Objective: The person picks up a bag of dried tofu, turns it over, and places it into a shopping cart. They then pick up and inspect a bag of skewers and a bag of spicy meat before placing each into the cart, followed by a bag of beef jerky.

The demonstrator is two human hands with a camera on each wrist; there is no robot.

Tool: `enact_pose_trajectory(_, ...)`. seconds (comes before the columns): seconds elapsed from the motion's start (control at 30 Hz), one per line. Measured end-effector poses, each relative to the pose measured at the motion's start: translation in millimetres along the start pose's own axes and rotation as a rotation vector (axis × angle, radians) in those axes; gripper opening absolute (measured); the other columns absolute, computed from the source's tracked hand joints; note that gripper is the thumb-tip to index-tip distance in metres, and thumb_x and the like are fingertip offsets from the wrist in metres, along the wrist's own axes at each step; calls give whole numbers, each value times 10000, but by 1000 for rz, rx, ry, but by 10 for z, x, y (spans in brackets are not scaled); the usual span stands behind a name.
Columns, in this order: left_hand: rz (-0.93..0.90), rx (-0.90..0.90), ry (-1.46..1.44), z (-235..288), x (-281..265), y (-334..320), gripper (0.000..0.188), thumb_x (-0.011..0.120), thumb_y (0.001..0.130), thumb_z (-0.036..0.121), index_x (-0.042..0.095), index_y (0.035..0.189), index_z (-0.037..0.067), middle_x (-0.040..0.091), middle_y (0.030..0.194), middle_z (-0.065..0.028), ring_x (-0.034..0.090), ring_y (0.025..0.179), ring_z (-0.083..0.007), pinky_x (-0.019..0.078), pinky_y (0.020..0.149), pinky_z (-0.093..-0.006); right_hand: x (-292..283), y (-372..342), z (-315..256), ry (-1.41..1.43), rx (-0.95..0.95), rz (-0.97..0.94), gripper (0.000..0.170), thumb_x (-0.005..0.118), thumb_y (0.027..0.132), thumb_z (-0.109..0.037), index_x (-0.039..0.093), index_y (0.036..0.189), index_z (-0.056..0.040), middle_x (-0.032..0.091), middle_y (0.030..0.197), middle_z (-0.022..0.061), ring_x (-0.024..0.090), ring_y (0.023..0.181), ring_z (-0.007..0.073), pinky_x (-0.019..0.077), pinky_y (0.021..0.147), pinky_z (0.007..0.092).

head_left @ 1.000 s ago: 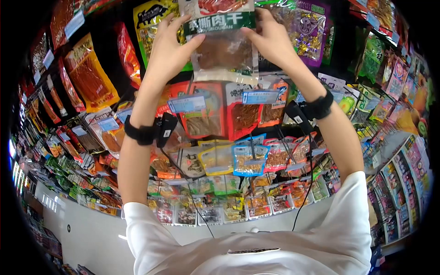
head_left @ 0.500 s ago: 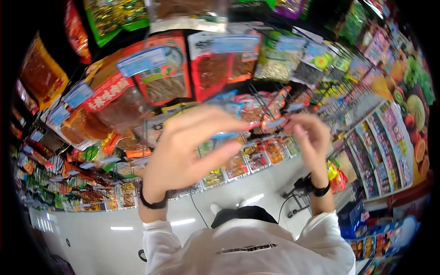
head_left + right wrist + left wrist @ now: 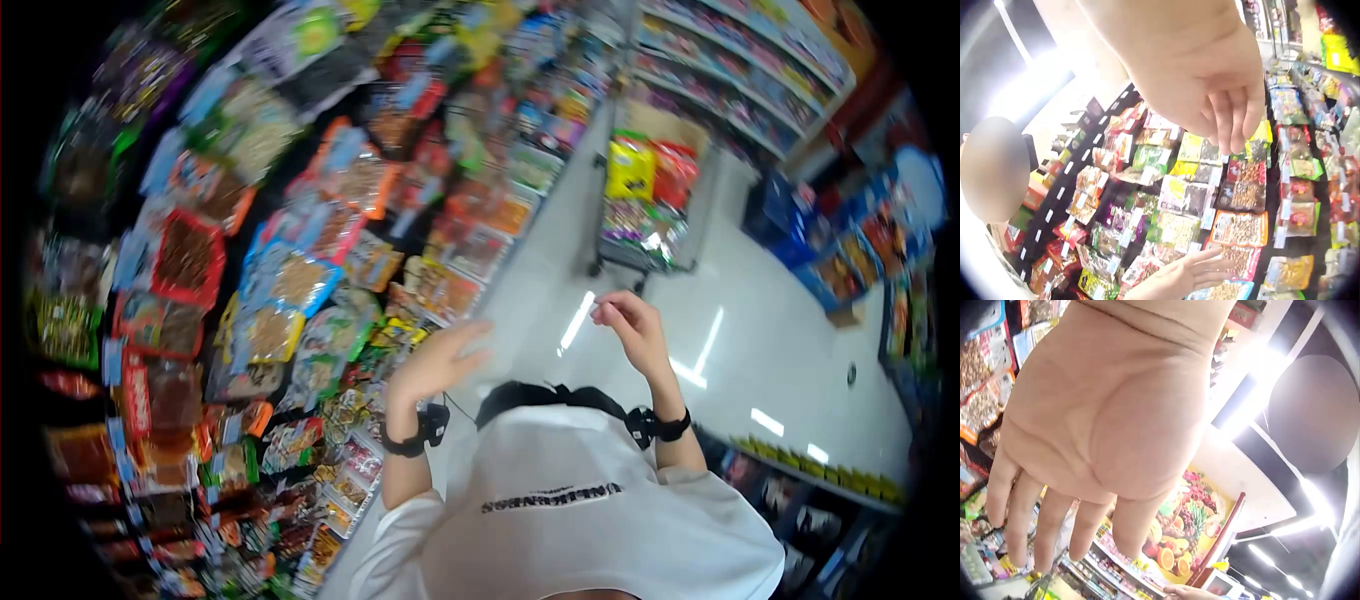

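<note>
My left hand point(image 3: 435, 365) hangs in front of my body, beside the snack rack, with nothing in it. In the left wrist view its palm faces the camera and the fingers point(image 3: 1047, 531) stretch out straight. My right hand point(image 3: 637, 330) is held over the floor, its fingers loosely bent and no thing between them; the right wrist view shows that hand point(image 3: 1210, 81) with bent fingers too. Nearest to the left hand are packaged snacks, among them a blue-edged pack point(image 3: 300, 278) and a red pack point(image 3: 187, 257).
A shopping cart point(image 3: 602, 225) stands ahead, carrying a yellow bag point(image 3: 630, 168), a red bag point(image 3: 675, 175) and other packs. Wall shelves point(image 3: 740, 60) lie beyond it. To the right is a blue display stand point(image 3: 850, 260); a low shelf with yellow-green packs point(image 3: 820, 470) runs behind.
Both hands have left the large meat-snack pack and come down in front of the body. The view has swung right, bringing the cart ahead and the rack to the left.
</note>
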State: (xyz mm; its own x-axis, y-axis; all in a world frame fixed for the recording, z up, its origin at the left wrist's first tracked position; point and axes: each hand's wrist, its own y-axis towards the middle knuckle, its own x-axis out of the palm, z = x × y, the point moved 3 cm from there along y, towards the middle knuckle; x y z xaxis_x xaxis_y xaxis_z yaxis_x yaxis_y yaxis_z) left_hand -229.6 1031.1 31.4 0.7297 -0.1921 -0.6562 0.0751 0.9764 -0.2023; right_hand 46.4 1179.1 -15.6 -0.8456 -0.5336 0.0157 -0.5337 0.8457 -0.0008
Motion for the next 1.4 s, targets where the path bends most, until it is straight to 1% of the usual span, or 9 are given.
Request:
enact_pose_trajectory(0.17,-244,51,-104,674,807,832,492,613,930,279,519,1332,12,586,1276,-195,574,1163,-321,438,996,-369,-1155,-547,229,11,99,214,196,570,965,-136,647,1054,20,708,870,82,670,857,138,509,784,267)
enact_pose_trajectory(0.33,-342,29,-29,1054,1147,1469,487,601,938,276,508,1340,17,584,1271,-195,584,1142,-318,447,982,-372,-1870,-709,348,-13,158,325,194,545,987,-113,623,1074,42,680,915,83,638,881,135,513,829,274)
enact_pose_trajectory(0.4,-354,48,-21,1096,1169,1709,483,599,939,275,510,1338,19,585,1269,-195,585,1139,-315,447,981,-373,-2010,-666,443,18,181,347,197,546,987,-115,623,1078,42,681,919,83,639,884,137,513,833,275)
enact_pose_trajectory(0.43,-349,56,-24,1102,1164,1819,460,598,942,259,514,1343,51,613,1249,-138,580,1113,-254,437,970,-365,-2058,-626,489,30,192,356,199,546,987,-116,622,1080,42,681,921,83,639,886,137,512,836,275)
enact_pose_trajectory(0.73,-442,110,-99,690,1274,3343,457,598,936,293,538,1295,15,608,1237,-193,601,1104,-321,466,944,-379,-2274,170,770,-107,406,290,187,551,978,-105,629,1089,22,679,923,77,643,911,133,510,842,269)
enact_pose_trajectory(0.9,-428,222,-57,450,1575,4436,420,599,922,293,577,1221,-2,611,1208,-209,593,1086,-371,469,929,-413,-2430,730,1059,-4,510,359,203,590,944,-137,657,1078,0,710,935,95,660,871,130,500,807,275)
enact_pose_trajectory(1.03,-466,248,12,415,1776,5101,422,592,916,285,576,1230,3,615,1197,-204,580,1092,-389,468,928,-430,-2550,1293,1173,-67,510,257,208,529,995,-129,617,1105,25,658,954,57,627,922,125,498,856,266)
enact_pose_trajectory(1.17,-481,277,-20,356,1975,5631,393,590,918,273,589,1211,11,625,1167,-198,582,1082,-383,465,925,-423,-2680,1781,1558,219,576,301,210,537,980,-144,627,1108,-4,670,989,73,632,940,148,495,866,290)
enact_pose_trajectory(1.4,-434,39,32,-469,2796,6098,350,582,926,281,618,1158,21,651,1100,-185,611,1023,-381,488,869,-430,-2892,2131,2708,995,883,779,188,538,980,-183,595,1108,-58,653,1027,51,624,935,167,503,842,294)
